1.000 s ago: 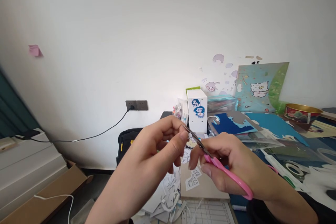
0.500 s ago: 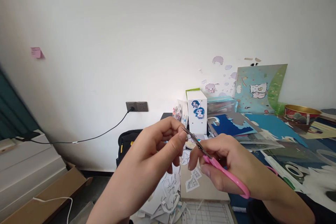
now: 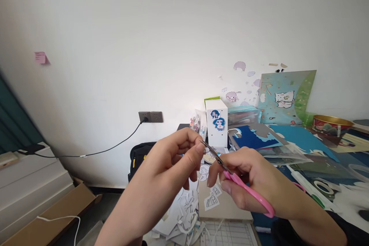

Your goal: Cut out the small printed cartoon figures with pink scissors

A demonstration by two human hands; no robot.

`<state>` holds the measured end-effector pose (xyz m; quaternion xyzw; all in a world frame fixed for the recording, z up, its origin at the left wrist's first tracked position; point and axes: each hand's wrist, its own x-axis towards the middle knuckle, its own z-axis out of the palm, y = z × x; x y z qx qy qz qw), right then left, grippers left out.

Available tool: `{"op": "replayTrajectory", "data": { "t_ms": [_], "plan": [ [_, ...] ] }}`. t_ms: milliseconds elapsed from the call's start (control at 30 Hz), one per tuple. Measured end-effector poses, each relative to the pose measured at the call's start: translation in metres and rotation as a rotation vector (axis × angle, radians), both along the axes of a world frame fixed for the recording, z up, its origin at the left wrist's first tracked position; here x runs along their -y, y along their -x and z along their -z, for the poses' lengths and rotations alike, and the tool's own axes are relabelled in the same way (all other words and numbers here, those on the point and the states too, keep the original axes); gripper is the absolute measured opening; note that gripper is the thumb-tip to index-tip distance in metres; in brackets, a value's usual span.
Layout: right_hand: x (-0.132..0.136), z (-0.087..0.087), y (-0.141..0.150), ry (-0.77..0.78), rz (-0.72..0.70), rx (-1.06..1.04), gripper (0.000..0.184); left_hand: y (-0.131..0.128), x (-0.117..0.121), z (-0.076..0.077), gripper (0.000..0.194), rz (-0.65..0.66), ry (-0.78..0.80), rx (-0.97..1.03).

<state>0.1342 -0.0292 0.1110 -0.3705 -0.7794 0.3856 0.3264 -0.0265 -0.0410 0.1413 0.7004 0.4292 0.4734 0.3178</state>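
My right hand [image 3: 259, 180] is closed around pink-handled scissors [image 3: 248, 188], whose metal blades [image 3: 213, 153] point up and left. My left hand [image 3: 173, 161] is raised beside them, thumb and fingers pinched together right at the blade tips. What the pinch holds is too small or hidden to name. Both hands hover in front of me, above paper scraps [image 3: 184, 215] and a small printed cut-out [image 3: 211, 200] lying on a brown card.
A cluttered desk [image 3: 305, 150] at the right carries blue paper sheets, a white box with cartoon stickers [image 3: 217, 121], a tape roll [image 3: 323, 186] and a gold bowl [image 3: 331, 123]. A wall socket with a cable [image 3: 150, 116], a black bag [image 3: 138, 155] and a cardboard box [image 3: 52, 215] lie left.
The hands and scissors have stayed almost still; only the view has shifted very slightly.
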Motion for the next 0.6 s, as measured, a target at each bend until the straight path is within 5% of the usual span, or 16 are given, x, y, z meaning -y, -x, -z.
{"op": "replayTrajectory", "data": {
  "t_ms": [300, 600],
  "plan": [
    [-0.001, 0.001, -0.001, 0.023, -0.015, -0.008, 0.023, 0.019, -0.012, -0.005, 0.019, 0.253, 0.159, -0.066],
    [-0.002, 0.0, 0.001, 0.044, -0.028, -0.011, 0.021, 0.022, -0.017, -0.006, 0.018, 0.244, 0.171, -0.057]
  ]
}}
